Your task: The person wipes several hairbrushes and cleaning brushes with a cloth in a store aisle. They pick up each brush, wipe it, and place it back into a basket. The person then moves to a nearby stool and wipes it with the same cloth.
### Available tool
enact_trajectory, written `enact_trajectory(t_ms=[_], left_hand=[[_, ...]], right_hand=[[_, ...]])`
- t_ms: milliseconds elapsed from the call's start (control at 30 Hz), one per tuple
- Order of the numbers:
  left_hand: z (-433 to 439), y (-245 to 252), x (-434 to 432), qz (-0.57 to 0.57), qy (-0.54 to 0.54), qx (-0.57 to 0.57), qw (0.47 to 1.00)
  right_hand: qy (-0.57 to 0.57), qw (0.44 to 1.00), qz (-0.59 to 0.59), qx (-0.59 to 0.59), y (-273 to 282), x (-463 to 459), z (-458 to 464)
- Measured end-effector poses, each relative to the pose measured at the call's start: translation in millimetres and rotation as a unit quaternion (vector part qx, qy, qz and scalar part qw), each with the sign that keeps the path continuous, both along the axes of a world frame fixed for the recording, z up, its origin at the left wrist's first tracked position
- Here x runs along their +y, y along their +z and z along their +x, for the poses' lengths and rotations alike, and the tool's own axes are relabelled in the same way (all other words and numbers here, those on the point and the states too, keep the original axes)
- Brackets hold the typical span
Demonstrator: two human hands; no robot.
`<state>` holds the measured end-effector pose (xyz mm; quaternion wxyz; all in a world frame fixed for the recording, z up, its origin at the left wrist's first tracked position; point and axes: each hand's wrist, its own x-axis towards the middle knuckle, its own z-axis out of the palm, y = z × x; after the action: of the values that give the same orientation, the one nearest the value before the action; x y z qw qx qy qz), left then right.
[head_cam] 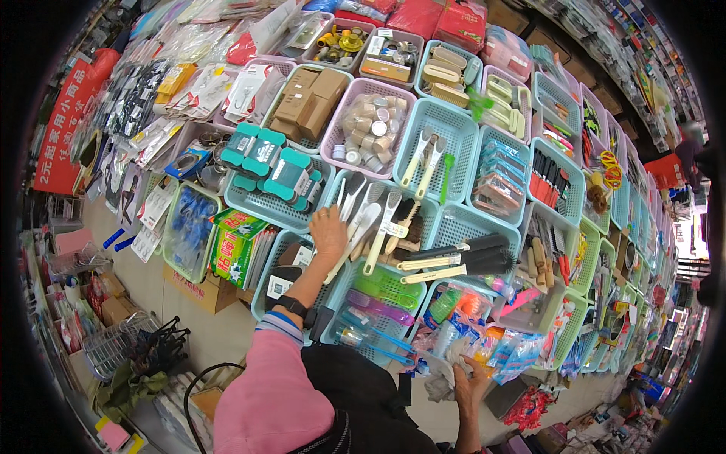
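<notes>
My left hand [329, 231] reaches over the edge of a blue plastic basket of white-handled brushes [389, 218], beside the leftmost brush; whether it grips one cannot be told. My right hand [471, 379], lower right, holds a crumpled grey cloth [440, 379] close to packaged goods in clear and blue plastic [517, 353]. Long-handled brushes with black bristles [482, 264] lie across the baskets between the hands. Teal packs of sponges [290, 173] fill the basket above my left hand. Purple and green plastic brushes [377, 303] lie in a basket near my body.
Rows of blue, pink and green baskets run off to the right. Small brown boxes [309, 102] and a bag of corks or rollers [374, 126] sit farther back. A green container of blue items [191, 232] stands at left, wire baskets [119, 343] on the floor.
</notes>
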<state>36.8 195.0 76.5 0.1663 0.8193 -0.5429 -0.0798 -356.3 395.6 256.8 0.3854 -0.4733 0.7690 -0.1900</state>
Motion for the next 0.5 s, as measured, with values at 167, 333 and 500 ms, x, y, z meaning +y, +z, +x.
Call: enact_trajectory(t_ms=[167, 333, 500], left_hand=[[24, -24, 16, 0.087, 0.092, 0.213, 0.969], [29, -31, 16, 0.114, 0.052, 0.176, 0.976], [41, -25, 27, 0.099, 0.032, 0.154, 0.983]], right_hand=[[0.032, 0.999, -0.014, -0.026, -3, -3, 14], [0.028, 0.998, 0.009, -0.052, 4, -7, 23], [0.072, 0.997, 0.013, -0.031, 2, -12, 31]])
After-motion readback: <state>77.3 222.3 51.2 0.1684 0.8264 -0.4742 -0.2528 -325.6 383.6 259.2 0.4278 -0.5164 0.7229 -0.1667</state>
